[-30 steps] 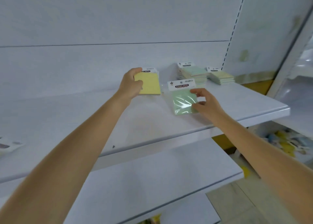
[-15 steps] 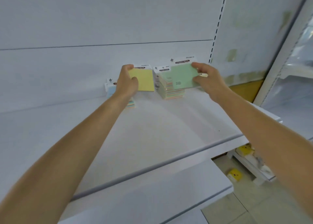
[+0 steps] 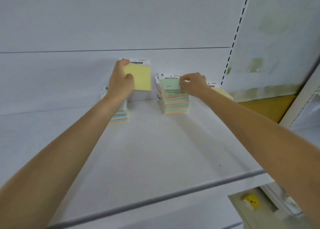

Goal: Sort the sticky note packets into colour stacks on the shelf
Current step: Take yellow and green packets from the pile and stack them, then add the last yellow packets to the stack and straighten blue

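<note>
Our right hand (image 3: 192, 85) grip pinches the green packet (image 3: 170, 85) atop the stack (image 3: 174, 102) just below; square edges, then release.

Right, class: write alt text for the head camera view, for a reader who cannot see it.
Two bare arms reach over a white shelf: the left hand holds a yellow sticky note packet up, while the right hand rests on a green packet topping the middle stack. Other stacks sit either side.
</note>
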Demonstrator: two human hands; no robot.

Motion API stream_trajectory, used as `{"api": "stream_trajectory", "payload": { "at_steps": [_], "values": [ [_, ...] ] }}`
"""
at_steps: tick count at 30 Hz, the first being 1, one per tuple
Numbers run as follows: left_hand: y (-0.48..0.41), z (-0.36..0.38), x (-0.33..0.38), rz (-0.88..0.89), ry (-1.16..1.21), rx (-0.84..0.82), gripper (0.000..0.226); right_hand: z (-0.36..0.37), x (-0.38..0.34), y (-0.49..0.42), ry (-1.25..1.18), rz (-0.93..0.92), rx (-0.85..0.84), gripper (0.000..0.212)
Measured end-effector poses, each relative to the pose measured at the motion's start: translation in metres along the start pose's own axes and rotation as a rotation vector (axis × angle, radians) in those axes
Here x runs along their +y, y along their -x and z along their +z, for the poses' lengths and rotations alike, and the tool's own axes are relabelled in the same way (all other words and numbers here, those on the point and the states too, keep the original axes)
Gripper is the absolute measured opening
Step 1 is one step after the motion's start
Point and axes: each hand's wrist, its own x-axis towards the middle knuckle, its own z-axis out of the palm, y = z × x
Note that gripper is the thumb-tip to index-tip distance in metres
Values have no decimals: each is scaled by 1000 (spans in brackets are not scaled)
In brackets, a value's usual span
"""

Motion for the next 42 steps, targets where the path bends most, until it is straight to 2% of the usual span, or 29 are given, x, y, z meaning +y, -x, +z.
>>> {"api": "stream_trajectory", "payload": {
  "at_steps": [3, 7, 11, 14, 18, 22, 24, 30, 32, 35, 38, 42],
  "values": [
    [2, 11, 11, 6, -12, 40, 51, -2, 8, 3, -8, -40, -1, 37],
    [7, 40, 37, 13, 2, 72, 49, -24, 30, 24, -74, -209, 18, 41],
    [20, 90, 71, 5, 67, -34, 53, -48, 85, 53, 129, -312, -54, 44],
    [32, 135, 92, -12, 95, -189, 65, -65, 131, 64, 277, -257, -177, 46],
    [40, 193, 102, -34, 52, -359, 49, -74, 162, 82, 366, -112, -320, 64],
    [35, 233, 90, -61, -170, -448, 68, -72, 165, 92, 390, -134, -296, 59],
    [31, 240, 83, -57, -261, -487, 71, -74, 165, 92, 392, -144, -285, 59],
    [20, 242, 74, 0, -503, -536, 58, -75, 167, 91, 380, -151, -294, 60],
    [22, 244, 71, -23, -491, -536, 51, -75, 168, 91, 376, -148, -289, 60],
    [28, 249, 63, 9, -484, -554, 58, -73, 168, 90, 370, -154, -276, 61],
    [29, 253, 60, 32, -493, -523, 47, -72, 170, 89, 363, -156, -270, 60],
    [32, 252, 64, 42, -501, -476, 51, -72, 170, 89, 322, -161, -257, 60]
  ]
}}
